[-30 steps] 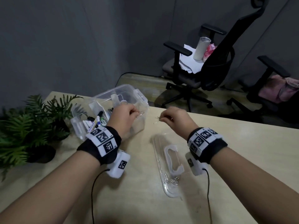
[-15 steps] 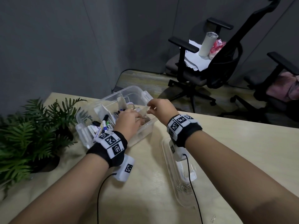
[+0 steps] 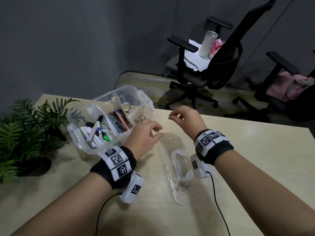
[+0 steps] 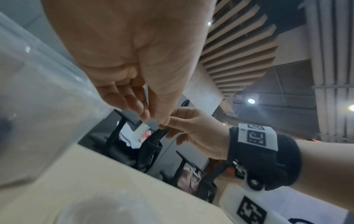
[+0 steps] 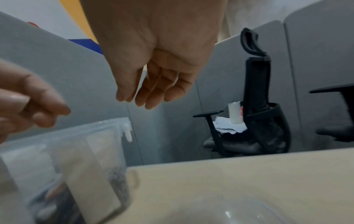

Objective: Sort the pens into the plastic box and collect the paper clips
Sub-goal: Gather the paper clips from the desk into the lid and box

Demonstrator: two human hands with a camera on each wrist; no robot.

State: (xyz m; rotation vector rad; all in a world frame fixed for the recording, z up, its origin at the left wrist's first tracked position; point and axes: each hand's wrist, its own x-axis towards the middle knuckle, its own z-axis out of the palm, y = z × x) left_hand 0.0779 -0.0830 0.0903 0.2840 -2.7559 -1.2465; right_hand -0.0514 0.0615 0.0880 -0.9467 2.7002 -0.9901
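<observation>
The clear plastic box (image 3: 77, 137) stands at the table's left-centre. It holds markers (image 3: 98, 133), pens (image 3: 121, 121) and a heap of paper clips (image 3: 139, 119) in its right compartment. My left hand (image 3: 160, 131) hovers just off the box's right side, fingers relaxed and empty; the left wrist view shows its fingertips (image 4: 145, 115) close together with nothing between them. My right hand (image 3: 173, 116) hangs further right above the table, fingers loose, nothing held, as the right wrist view (image 5: 134, 98) confirms. The clear lid (image 3: 172, 143) lies below both hands, with a few paper clips (image 3: 183, 185) on it.
A potted fern (image 3: 25, 133) sits left of the box. The table's far edge (image 3: 221, 122) runs just beyond my right hand. Past it stand two office chairs, one (image 3: 213, 65) carrying papers and a tumbler. Bare tabletop (image 3: 255, 167) stretches to the right.
Both hands were over the box's right compartment half a second ago. They have since drawn back to the right of it, the right hand furthest, and both are empty.
</observation>
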